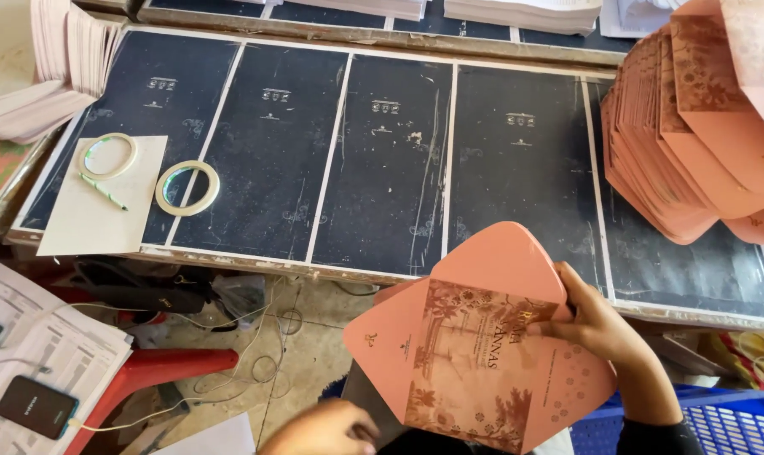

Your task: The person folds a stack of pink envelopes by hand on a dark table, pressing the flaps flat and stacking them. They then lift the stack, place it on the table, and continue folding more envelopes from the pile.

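My right hand (pixel 599 327) grips a salmon-pink envelope (pixel 474 337) by its right side, below the front edge of the dark table (pixel 382 168). The envelope's flaps are spread open, and a card with brown floral print lies inside it. At the bottom of the view, my left hand (pixel 323 431) sits low near the envelope's lower left corner; whether it touches the envelope is unclear, and its fingers look curled. A fanned stack of matching pink envelopes (pixel 694 143) rests on the table's right end.
Two rolls of thin tape (pixel 187 187) (pixel 108 155), a green pen (pixel 104 191) and a white card (pixel 99 198) lie at the table's left. White paper stacks (pixel 61 67) sit at left and back. Below: a red stool (pixel 158 371), cables, a phone (pixel 36 407), a blue crate (pixel 719 421).
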